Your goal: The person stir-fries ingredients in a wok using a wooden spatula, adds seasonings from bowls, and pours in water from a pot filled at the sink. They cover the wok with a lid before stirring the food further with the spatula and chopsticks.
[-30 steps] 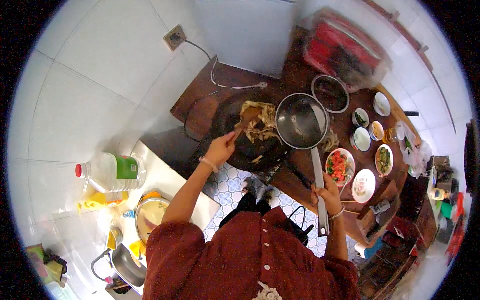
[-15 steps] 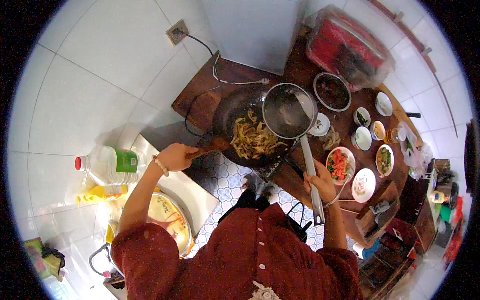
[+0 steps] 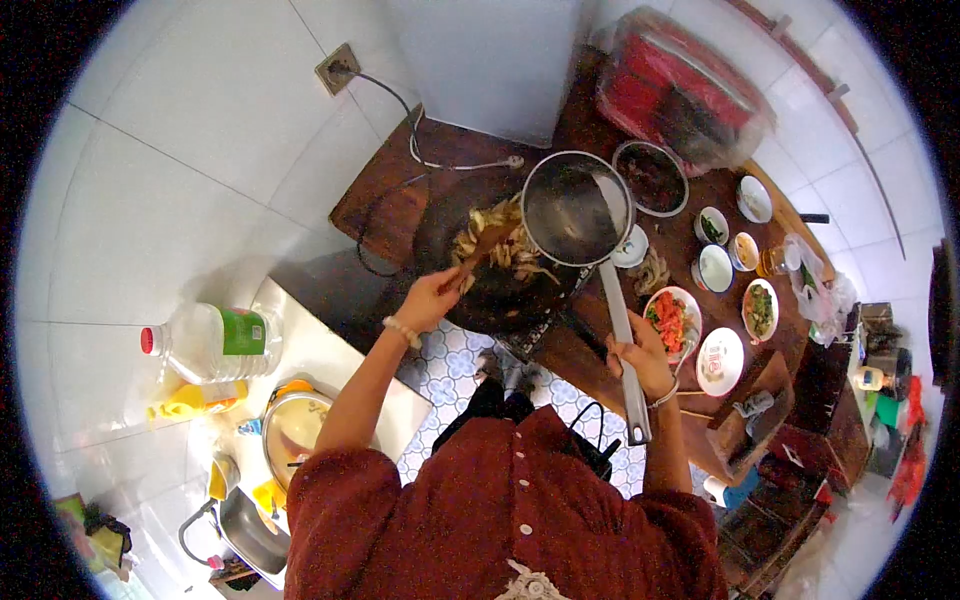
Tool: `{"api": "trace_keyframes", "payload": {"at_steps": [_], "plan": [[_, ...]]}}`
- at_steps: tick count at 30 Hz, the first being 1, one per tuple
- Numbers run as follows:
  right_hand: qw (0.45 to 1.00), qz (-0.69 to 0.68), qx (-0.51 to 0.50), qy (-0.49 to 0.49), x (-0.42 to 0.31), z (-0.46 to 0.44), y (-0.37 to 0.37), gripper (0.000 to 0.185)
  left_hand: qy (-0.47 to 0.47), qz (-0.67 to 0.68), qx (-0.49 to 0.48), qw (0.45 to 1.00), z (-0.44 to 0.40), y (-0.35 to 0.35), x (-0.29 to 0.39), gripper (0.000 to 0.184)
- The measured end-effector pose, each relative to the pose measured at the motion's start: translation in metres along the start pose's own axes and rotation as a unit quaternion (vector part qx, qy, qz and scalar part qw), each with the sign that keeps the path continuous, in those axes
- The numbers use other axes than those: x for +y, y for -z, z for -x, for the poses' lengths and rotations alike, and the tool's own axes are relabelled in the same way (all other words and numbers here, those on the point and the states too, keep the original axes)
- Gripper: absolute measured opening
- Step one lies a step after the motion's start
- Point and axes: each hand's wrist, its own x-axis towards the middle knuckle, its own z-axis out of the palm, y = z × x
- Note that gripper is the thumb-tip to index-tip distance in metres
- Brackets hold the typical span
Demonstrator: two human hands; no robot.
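Observation:
My left hand (image 3: 428,301) is closed around a wooden spatula (image 3: 484,250), its blade among cooked strips of food (image 3: 513,262) in the black wok (image 3: 490,315). My right hand (image 3: 643,362) is closed on the long grey handle (image 3: 626,345) of a round, metal-rimmed utensil (image 3: 575,215). I cannot tell whether it is a pan or a strainer. It hangs over the wok's right side and hides part of it. The wok's black handle (image 3: 584,333) points toward my right hand; whether they touch is unclear.
On the brown table (image 3: 375,205) stand a bowl of chopped red and green food (image 3: 672,318), a white plate (image 3: 719,362), several small bowls and a round metal-rimmed item (image 3: 650,180). A white counter (image 3: 345,330) at left holds an oil jug (image 3: 215,343). A cable (image 3: 400,100) runs behind the wok.
My left hand has moved right and up, pushing the spatula deeper into the wok. The food has shifted toward the wok's far side. My right hand still holds the grey handle.

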Motion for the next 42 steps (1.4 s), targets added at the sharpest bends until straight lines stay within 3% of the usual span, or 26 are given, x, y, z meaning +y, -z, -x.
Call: {"api": "trace_keyframes", "payload": {"at_steps": [2,4,6,8,10,12,14,16,18,21,25,26,28,31,34,35,40,42], "plan": [[1.000,-0.005,0.017,-0.004,0.001,0.008,0.004,0.057,0.011,-0.082,0.051,0.995,-0.019,-0.008,0.004,0.042],[1.000,0.021,0.012,0.012,0.001,0.014,0.011,0.058,-0.032,-0.074,0.076,0.994,-0.033,-0.024,-0.022,0.042],[1.000,0.012,0.016,0.005,0.000,0.019,0.014,0.059,-0.027,-0.179,0.011,0.983,-0.029,-0.034,-0.014,0.042],[0.999,0.023,0.044,0.006,0.001,0.025,0.015,0.059,-0.019,-0.154,-0.042,0.987,-0.006,-0.023,0.013,0.043],[0.999,0.007,0.033,0.008,0.002,0.029,0.020,0.059,0.028,-0.240,-0.119,0.963,0.010,-0.005,0.017,0.045],[1.000,-0.008,0.022,0.011,0.003,0.032,0.022,0.059,-0.098,-0.184,-0.089,0.974,0.027,0.027,0.001,0.048],[0.999,-0.041,0.013,-0.005,0.003,0.034,0.022,0.058,-0.045,-0.205,-0.126,0.970,0.050,0.071,0.040,0.046],[1.000,-0.029,0.005,-0.007,0.005,0.036,0.027,0.058,0.100,-0.260,-0.193,0.941,0.062,0.101,0.064,0.045],[1.000,-0.015,0.001,-0.007,0.008,0.037,0.028,0.058,0.090,-0.244,-0.205,0.944,0.068,0.105,0.057,0.045],[0.999,-0.037,0.023,0.007,0.011,0.041,0.025,0.058,0.087,-0.250,-0.320,0.910,0.059,0.074,0.040,0.047],[0.999,-0.030,0.026,0.007,0.003,0.046,0.021,0.058,0.006,-0.167,-0.146,0.975,0.036,0.000,-0.012,0.046],[1.000,-0.011,0.027,0.006,0.002,0.045,0.021,0.058,0.004,-0.168,-0.145,0.975,0.027,-0.010,-0.021,0.046],[0.999,-0.012,0.029,0.007,0.003,0.046,0.023,0.059,0.006,-0.005,-0.072,0.997,0.012,-0.025,-0.024,0.047],[0.999,-0.012,0.046,0.011,0.000,0.049,0.019,0.058,-0.046,-0.100,0.008,0.994,-0.016,-0.025,0.001,0.044],[0.997,-0.018,0.072,0.021,0.002,0.047,0.018,0.055,-0.019,-0.092,0.037,0.995,-0.038,-0.033,0.014,0.044],[0.996,-0.022,0.079,0.022,0.003,0.047,0.018,0.053,-0.070,-0.076,0.089,0.991,-0.038,-0.040,0.019,0.042],[0.998,-0.015,0.066,0.016,0.002,0.041,0.018,0.059,-0.018,-0.200,0.018,0.979,-0.012,-0.044,0.017,0.043],[0.998,-0.015,0.064,0.018,0.002,0.038,0.020,0.059,-0.013,-0.236,-0.055,0.970,0.010,-0.022,0.028,0.044]]}}
